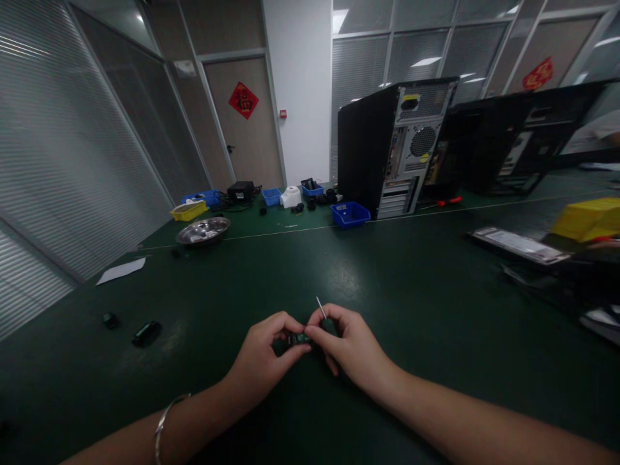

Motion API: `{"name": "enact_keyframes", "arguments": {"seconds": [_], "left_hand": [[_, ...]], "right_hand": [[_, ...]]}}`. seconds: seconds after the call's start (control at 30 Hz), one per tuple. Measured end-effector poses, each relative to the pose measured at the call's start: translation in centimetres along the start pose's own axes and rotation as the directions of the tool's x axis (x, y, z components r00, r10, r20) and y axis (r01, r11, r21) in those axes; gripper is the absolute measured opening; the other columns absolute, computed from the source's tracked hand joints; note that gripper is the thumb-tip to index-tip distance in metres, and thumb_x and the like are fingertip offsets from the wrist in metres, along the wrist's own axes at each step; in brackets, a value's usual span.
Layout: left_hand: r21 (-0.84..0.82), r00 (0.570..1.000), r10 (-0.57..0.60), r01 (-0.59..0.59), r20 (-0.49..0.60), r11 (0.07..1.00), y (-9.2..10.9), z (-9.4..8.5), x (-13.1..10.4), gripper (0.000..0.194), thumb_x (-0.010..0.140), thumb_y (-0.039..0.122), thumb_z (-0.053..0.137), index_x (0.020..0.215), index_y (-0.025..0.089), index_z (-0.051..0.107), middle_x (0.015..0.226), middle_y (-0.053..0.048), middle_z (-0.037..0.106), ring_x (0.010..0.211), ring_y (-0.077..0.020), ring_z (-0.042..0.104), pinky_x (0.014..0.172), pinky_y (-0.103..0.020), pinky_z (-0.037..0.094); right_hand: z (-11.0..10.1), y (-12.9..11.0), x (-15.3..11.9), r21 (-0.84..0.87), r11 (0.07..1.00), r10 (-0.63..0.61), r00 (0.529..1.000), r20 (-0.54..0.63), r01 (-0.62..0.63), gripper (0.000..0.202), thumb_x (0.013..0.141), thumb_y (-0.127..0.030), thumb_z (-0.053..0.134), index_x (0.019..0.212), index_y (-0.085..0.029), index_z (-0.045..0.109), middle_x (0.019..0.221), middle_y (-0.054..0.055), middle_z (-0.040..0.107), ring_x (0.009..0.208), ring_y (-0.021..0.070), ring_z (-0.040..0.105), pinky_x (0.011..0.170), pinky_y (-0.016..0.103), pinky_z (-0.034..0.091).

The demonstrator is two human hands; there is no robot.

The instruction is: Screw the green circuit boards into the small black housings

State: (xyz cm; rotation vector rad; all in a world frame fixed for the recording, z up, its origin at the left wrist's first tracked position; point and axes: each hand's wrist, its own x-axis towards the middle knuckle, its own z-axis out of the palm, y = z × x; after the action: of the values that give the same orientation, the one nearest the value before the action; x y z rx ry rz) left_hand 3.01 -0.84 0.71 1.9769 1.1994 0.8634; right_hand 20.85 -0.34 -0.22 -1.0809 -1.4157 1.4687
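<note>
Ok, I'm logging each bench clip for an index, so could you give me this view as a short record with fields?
Left hand: the left hand pinches a small green circuit board
Right hand: the right hand holds a thin metallic rod, fingers close against the board
Surface: green tabletop
Left of hands: two small dark parts, a white sheet
Further back: shiny metal dish, dark blue bin, black computer tower
Far right: yellow bin
Unclear: the rod's tool type
</note>
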Motion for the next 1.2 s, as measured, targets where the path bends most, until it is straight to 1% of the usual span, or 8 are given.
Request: {"name": "enact_keyframes", "arguments": {"seconds": [0.17,0.33,0.57,0.63,0.7,0.8,1.0,1.2], "left_hand": [[-0.022,1.000,0.001,0.000,0.004,1.000,0.0,-0.1,0.0,0.007,0.079,0.020,0.071,0.085,0.019,0.068,0.085,-0.005,0.068,0.081,-0.0204,0.063,0.075,-0.033,0.052],[-0.076,1.000,-0.019,0.020,0.014,0.997,0.1,-0.1,-0.1,0.008,0.079,0.019,0.071,0.087,0.018,0.069,0.086,-0.005,0.069,0.082,-0.0207,0.063,0.076,-0.034,0.053],[-0.257,0.996,-0.058,0.074,0.067,0.964,0.0,0.1,-0.1,0.011,0.078,0.016,0.072,0.088,0.016,0.067,0.089,-0.005,0.068,0.084,-0.0201,0.067,0.078,-0.033,0.054],[-0.320,0.993,-0.069,0.096,0.094,0.942,0.1,0.2,0.0,0.014,0.077,0.014,0.073,0.090,0.015,0.066,0.091,-0.005,0.069,0.087,-0.0204,0.068,0.081,-0.034,0.054],[-0.383,0.990,-0.077,0.118,0.121,0.916,0.1,0.2,0.0,0.018,0.076,0.014,0.074,0.091,0.015,0.065,0.092,-0.005,0.069,0.089,-0.0206,0.068,0.082,-0.034,0.054],[-0.468,0.985,-0.093,0.152,0.146,0.871,0.1,0.2,0.0,0.015,0.080,0.020,0.071,0.092,0.014,0.064,0.088,-0.004,0.068,0.083,-0.0185,0.068,0.077,-0.033,0.054],[-0.570,0.982,-0.130,0.187,0.139,0.800,0.3,0.1,0.4,0.016,0.081,0.027,0.071,0.088,0.013,0.066,0.085,-0.004,0.066,0.075,-0.0163,0.066,0.073,-0.031,0.053],[-0.586,0.976,-0.187,0.219,0.115,0.780,0.4,-0.4,0.6,0.010,0.082,0.021,0.070,0.088,0.014,0.068,0.084,-0.004,0.070,0.076,-0.0141,0.065,0.073,-0.027,0.051]], "right_hand": [[-0.1,0.0,0.1,-0.002,1.000,0.011,1.000,0.015,-0.011,0.026,0.081,-0.041,0.066,0.083,-0.017,0.056,0.055,-0.009,0.053,0.030,0.0033,0.043,0.029,0.014,0.028],[-0.1,0.3,0.0,-0.035,0.999,-0.005,1.000,0.025,0.005,0.019,0.083,-0.035,0.064,0.085,-0.018,0.055,0.060,-0.008,0.054,0.032,0.0029,0.044,0.030,0.013,0.028],[-0.1,0.3,-0.4,-0.123,0.991,-0.059,0.998,0.014,0.060,0.013,0.086,-0.031,0.062,0.085,-0.020,0.055,0.063,-0.008,0.052,0.035,0.0051,0.042,0.032,0.017,0.030],[-0.2,0.1,-0.5,-0.168,0.980,-0.110,0.994,-0.007,0.107,0.009,0.086,-0.027,0.063,0.084,-0.020,0.057,0.065,-0.006,0.053,0.042,0.0080,0.047,0.038,0.019,0.036],[-0.3,-0.2,-0.6,-0.222,0.960,-0.185,0.982,-0.031,0.173,0.006,0.084,-0.020,0.065,0.081,-0.020,0.059,0.070,-0.004,0.057,0.059,0.0125,0.056,0.053,0.023,0.044],[-0.4,-0.6,-0.7,-0.290,0.920,-0.287,0.957,-0.037,0.265,0.010,0.082,-0.012,0.066,0.077,-0.019,0.062,0.079,-0.001,0.059,0.079,0.0168,0.058,0.072,0.027,0.044],[-0.5,-0.8,-0.8,-0.324,0.885,-0.360,0.933,-0.023,0.334,0.011,0.085,-0.011,0.063,0.078,-0.019,0.061,0.080,0.000,0.058,0.078,0.0168,0.057,0.072,0.028,0.042],[-0.5,-1.1,-0.8,-0.260,0.921,-0.302,0.953,-0.013,0.288,0.007,0.082,-0.016,0.068,0.084,-0.019,0.063,0.087,0.001,0.059,0.084,0.0181,0.059,0.075,0.029,0.047]]}}
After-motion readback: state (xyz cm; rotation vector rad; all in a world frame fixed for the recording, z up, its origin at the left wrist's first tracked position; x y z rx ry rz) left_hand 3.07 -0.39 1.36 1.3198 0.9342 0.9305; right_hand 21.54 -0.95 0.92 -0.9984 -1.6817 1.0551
